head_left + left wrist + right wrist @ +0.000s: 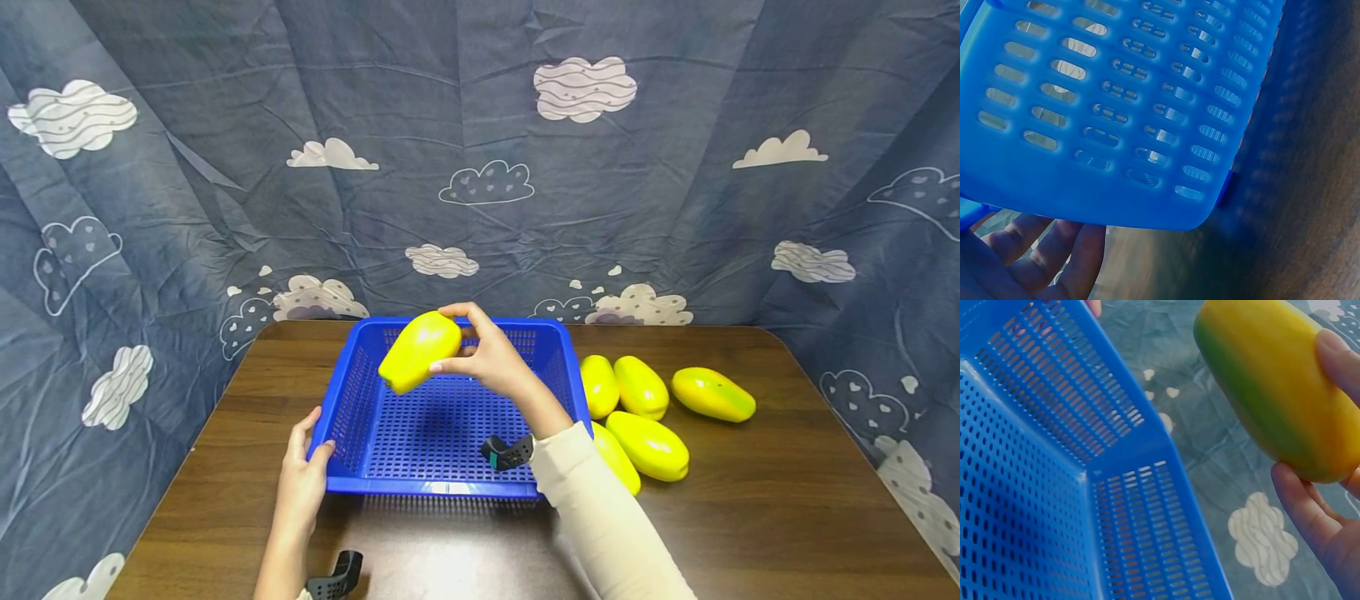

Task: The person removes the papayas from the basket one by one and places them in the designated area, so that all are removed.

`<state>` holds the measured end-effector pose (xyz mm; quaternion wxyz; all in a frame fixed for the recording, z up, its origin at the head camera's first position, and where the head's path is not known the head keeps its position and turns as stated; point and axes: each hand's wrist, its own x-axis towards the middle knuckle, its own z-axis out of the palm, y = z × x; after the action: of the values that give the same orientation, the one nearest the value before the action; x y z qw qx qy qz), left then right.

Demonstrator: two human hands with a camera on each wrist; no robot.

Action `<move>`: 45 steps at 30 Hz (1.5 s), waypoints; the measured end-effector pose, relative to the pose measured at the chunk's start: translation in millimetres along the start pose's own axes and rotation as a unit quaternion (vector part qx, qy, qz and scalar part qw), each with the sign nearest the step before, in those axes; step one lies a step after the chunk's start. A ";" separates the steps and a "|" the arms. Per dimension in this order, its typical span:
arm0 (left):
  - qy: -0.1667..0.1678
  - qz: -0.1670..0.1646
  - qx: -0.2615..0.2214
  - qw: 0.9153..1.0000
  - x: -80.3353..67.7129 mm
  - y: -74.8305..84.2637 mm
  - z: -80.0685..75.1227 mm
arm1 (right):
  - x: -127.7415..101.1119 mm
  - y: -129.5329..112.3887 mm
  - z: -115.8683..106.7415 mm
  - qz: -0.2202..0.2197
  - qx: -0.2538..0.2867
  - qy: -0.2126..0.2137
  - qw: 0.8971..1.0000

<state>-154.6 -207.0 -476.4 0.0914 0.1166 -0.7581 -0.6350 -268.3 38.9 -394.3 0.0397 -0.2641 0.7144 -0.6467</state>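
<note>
A yellow papaya (pixel 420 352) is held by my right hand (pixel 491 358), thumb on the near side and fingers behind, above the far left part of a blue plastic basket (pixel 442 487). In the right wrist view the papaya (pixel 1266 387) shows a green streak along one side. My left hand (pixel 298 479) grips the basket's left rim near the front corner, thumb over the edge. From the left wrist view, its fingers (pixel 1082 262) lie against the outside of the slotted wall. The basket's visible floor is bare mesh.
Several more papayas (pixel 648 446) lie on the wooden table (pixel 795 500) right of the basket, one partly hidden by the right sleeve. A grey-blue cloth (pixel 480 108) with cloud prints hangs behind the table. Black wrist mounts (pixel 510 452) sit on both arms.
</note>
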 end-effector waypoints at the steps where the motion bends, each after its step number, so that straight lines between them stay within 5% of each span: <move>1: 0.000 0.000 0.000 1.000 0.1 -0.2 0.0 | -1.0 -0.7 -1.6 -0.004 0.000 0.001 1.000; 18: -0.004 0.000 0.001 1.000 0.1 0.9 -0.3 | -33.4 -33.8 -29.7 -0.018 -0.062 0.037 0.997; 45: -0.011 -0.006 0.009 1.000 0.0 -0.2 -1.2 | -83.1 -13.0 -82.2 -0.047 -0.106 0.166 0.979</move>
<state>-154.3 -208.2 -476.3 0.0785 0.1147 -0.7638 -0.6303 -225.5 148.4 -392.6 -0.1380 -0.1887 0.7623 -0.6035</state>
